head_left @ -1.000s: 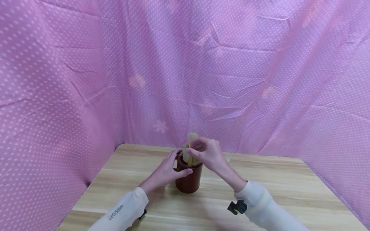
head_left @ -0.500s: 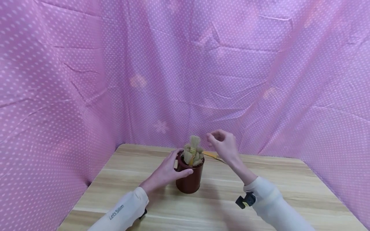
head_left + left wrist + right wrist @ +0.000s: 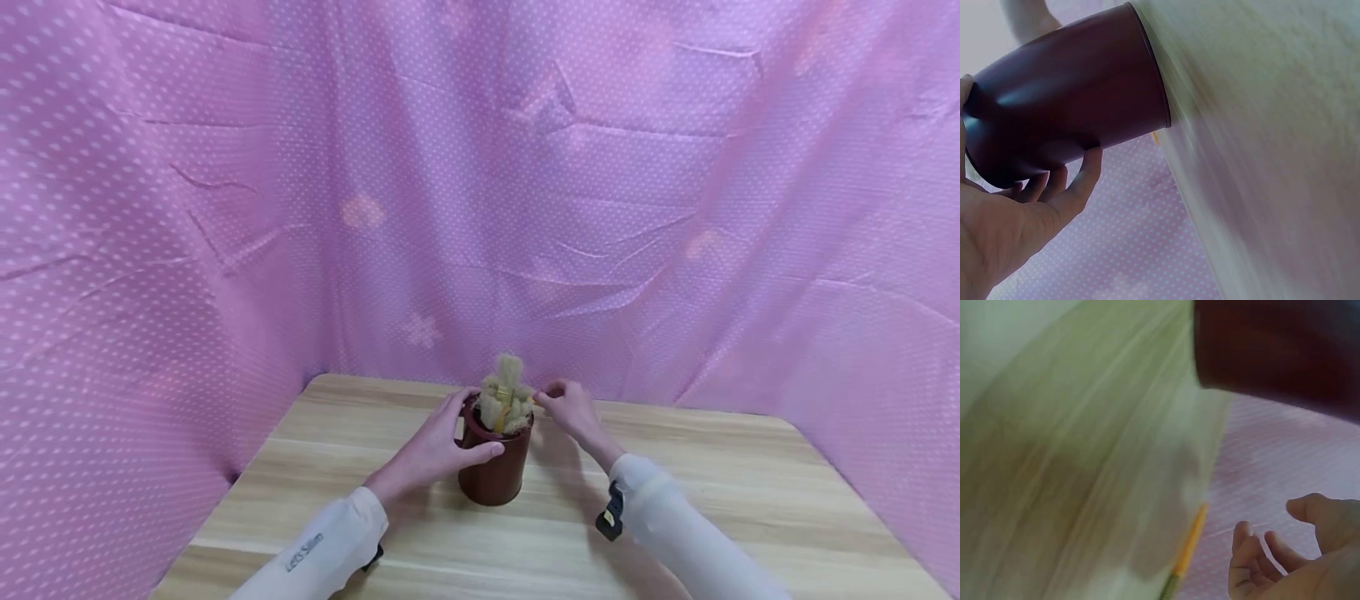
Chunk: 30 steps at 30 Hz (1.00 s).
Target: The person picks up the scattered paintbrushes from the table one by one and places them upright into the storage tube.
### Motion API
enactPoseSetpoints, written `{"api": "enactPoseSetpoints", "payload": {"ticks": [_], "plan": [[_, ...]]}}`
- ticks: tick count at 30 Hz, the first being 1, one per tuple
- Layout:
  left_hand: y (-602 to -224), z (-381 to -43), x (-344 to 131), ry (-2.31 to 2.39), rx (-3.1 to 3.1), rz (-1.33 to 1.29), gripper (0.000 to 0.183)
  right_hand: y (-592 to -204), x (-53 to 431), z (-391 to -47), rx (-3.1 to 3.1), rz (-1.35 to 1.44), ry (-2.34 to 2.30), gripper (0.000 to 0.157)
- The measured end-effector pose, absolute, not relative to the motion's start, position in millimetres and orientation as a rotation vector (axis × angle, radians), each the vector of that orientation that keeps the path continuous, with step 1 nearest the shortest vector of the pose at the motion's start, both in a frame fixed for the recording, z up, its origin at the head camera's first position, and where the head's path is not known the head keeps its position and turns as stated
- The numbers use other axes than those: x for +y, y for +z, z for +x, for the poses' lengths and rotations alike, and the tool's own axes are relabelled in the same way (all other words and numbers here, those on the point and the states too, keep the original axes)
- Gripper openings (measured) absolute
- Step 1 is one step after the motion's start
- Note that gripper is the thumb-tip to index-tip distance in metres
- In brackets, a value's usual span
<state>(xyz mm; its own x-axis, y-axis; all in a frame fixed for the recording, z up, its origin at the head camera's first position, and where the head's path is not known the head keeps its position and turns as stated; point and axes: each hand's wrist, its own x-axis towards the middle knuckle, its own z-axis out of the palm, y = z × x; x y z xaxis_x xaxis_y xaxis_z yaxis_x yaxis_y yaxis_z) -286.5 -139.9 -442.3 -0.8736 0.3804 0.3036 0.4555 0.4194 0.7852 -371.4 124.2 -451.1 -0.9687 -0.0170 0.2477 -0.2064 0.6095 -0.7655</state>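
My left hand (image 3: 435, 440) grips a dark red cylindrical brush pot (image 3: 491, 473) from its left side, thumb across the near side by the rim. In the left wrist view the fingers (image 3: 1087, 177) curl against the pot's wall. Several paintbrushes (image 3: 510, 372) stand in it with their pale bristles up. Just right of the rim in the head view, my right hand (image 3: 572, 410) is lowered over a loose paintbrush. Its orange handle (image 3: 1191, 540) lies on the wood in the right wrist view, apart from the half-curled fingers, with thumb and fingers spread.
A light wooden table (image 3: 735, 492) carries the pot. Pink dotted cloth (image 3: 480, 208) hangs behind the table's back edge and along both sides. A black wrist camera (image 3: 611, 512) is strapped at the right sleeve.
My right hand released a paintbrush into the pot, drew back to the right, then came down toward the brush lying behind. The left hand kept its hold on the pot.
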Motion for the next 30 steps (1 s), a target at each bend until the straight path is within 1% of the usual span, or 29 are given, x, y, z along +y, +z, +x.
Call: {"api": "enactPoseSetpoints", "payload": {"ticks": [4, 10, 14, 19, 22, 26, 30], "plan": [[-442.4, -286.3, -133.5, -1.439, -2.572, -0.777, 0.097, -465.9, 130.4, -382.0, -2.655, 0.19, 1.188, 0.017], [-443.2, -286.6, -119.9, -1.427, -2.553, -0.833, 0.092, -479.8, 149.3, -389.7, -2.693, 0.195, 1.085, 0.025], [-441.5, -285.7, -117.9, -1.432, -2.568, -0.824, 0.096, -485.2, 157.6, -393.1, -2.698, 0.24, 1.063, 0.027], [-437.8, -284.3, -123.5, -1.421, -2.586, -0.792, 0.098, -481.5, 159.0, -394.0, -2.724, 0.342, 1.011, 0.023], [-436.3, -284.0, -128.7, -1.415, -2.591, -0.766, 0.096, -475.6, 158.2, -392.0, -2.781, 0.42, 0.939, 0.016], [-437.4, -283.0, -135.3, -1.403, -2.599, -0.741, 0.096, -472.9, 162.7, -386.9, -2.838, 0.58, 0.856, 0.006], [-439.2, -280.6, -140.0, -1.382, -2.612, -0.728, 0.098, -475.2, 174.9, -379.3, -2.848, 0.761, 0.775, 0.004]]}}
